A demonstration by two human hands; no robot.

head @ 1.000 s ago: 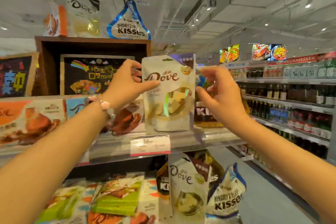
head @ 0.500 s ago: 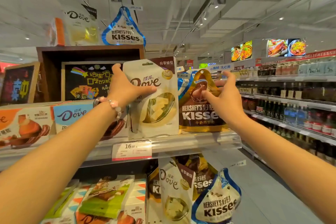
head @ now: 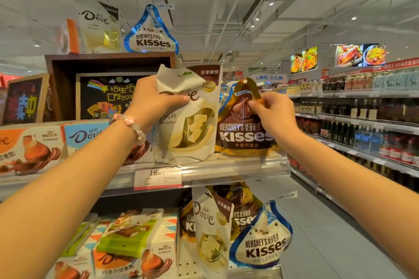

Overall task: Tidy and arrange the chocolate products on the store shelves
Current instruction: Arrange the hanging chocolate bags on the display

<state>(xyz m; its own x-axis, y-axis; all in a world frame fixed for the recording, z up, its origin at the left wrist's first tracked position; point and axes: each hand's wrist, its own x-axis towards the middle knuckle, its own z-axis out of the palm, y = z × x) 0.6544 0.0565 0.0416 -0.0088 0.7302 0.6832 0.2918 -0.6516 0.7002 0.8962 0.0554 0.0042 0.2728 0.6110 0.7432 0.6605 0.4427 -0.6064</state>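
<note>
Currently straightening: left hand point(head: 150, 99) grips white Dove pouch point(head: 188, 120), right hand point(head: 272, 113) pinches brown Kisses bag point(head: 242, 133); next, stand both upright on shelf point(head: 238, 167).

the left hand point(head: 154, 102) covers the middle letters of the logo on the white dove pouch point(head: 190, 124). the right hand point(head: 272, 113) hides the upper right of the brown kisses bag point(head: 242, 133) — a blue-rimmed bag point(head: 224, 97) behind is mostly hidden. small print on the price tag point(head: 157, 178) is unreadable.
</note>
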